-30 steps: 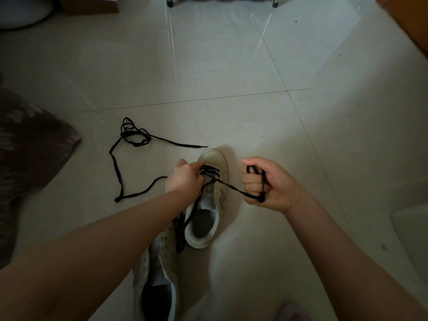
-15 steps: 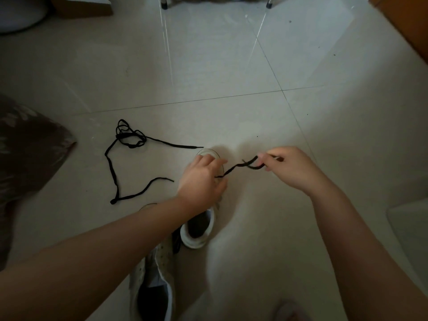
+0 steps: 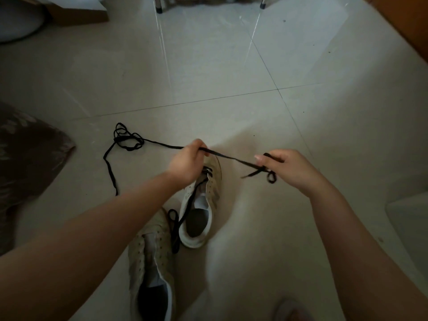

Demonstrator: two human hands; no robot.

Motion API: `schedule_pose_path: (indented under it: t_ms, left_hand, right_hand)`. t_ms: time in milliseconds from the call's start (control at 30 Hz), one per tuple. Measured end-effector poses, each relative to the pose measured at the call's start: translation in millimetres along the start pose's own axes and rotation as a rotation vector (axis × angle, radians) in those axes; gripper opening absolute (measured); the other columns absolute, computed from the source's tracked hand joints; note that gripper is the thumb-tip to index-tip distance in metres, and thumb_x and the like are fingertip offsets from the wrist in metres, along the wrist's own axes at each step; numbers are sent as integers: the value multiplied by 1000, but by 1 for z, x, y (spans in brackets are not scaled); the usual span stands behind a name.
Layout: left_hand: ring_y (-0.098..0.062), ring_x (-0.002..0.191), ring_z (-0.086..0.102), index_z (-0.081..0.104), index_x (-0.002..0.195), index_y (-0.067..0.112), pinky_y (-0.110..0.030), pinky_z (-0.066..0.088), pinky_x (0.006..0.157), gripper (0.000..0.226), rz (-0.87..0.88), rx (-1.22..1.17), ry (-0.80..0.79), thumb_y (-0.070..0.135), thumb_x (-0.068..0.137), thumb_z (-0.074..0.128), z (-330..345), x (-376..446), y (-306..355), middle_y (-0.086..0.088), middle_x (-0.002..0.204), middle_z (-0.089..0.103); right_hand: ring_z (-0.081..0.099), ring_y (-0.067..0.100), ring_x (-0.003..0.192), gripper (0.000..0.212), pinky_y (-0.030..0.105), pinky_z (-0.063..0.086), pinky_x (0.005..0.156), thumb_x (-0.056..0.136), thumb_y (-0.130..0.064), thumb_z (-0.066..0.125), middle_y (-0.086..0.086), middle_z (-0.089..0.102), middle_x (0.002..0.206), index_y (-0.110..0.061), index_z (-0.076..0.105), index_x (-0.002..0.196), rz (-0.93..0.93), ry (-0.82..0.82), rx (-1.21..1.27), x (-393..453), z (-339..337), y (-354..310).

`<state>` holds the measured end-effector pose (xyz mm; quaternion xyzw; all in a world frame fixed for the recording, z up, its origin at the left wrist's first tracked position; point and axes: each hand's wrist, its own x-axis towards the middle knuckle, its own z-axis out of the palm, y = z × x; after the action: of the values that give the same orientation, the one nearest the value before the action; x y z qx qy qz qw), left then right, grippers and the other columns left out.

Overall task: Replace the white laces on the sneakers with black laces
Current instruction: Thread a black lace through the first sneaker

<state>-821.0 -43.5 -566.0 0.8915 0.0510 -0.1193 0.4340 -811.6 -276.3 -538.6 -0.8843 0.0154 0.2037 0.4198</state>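
Nearest sneaker (image 3: 150, 269): lies on the tiled floor (image 3: 231, 66) at the bottom of the view, heel toward the viewer, no lace seen in its eyelets.
Second sneaker (image 3: 200, 205): just beyond and touching the first, toe pointing away; a black lace (image 3: 231, 158) crosses its lowest eyelets near the toe, and one end trails back past the heel opening onto the first sneaker.
Left hand (image 3: 187, 162): raised above the toe, fingers curled, pinching the black lace.
Right hand (image 3: 289, 169): level with the left and well apart from it, fingers clenched around the lace, which is looped about them with a short tip hanging free.
Lace between hands: stretched taut in a straight line.
Spare lace (image 3: 126, 140): black, lying in a loose tangle on the floor beyond and left of the left hand; whether it joins the held strand I cannot tell.
White laces: none visible.
Doing the step well: likely evening the ends; keep the strand flat and untwisted, match both lengths, then feed the tip through the next eyelet up.
Far edge: furniture legs (image 3: 159, 6) and a box (image 3: 78, 12).
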Motion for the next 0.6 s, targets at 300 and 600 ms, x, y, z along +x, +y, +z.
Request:
schedule_pose_path:
  t_ms: [300,600]
  left_hand:
    - [-17,85,52,55,121,8,-30,43,80,29,-668,-426,189,16,99,39,-20,7,-37,-3,89,50]
    - [-10,50,43,56,83,12,-19,36,45,35,-938,-794,178,9,96,24,-32,1,-58,5,38,46]
  right_hand:
    - [55,10,69,23,21,47,64,96,-29,53,-1,56,77,-14,63,81,352,100,880,16,41,18]
    - [55,8,57,35,26,43,74,93,-31,57,-3,53,57,-17,51,61,396,299,762,24,44,28]
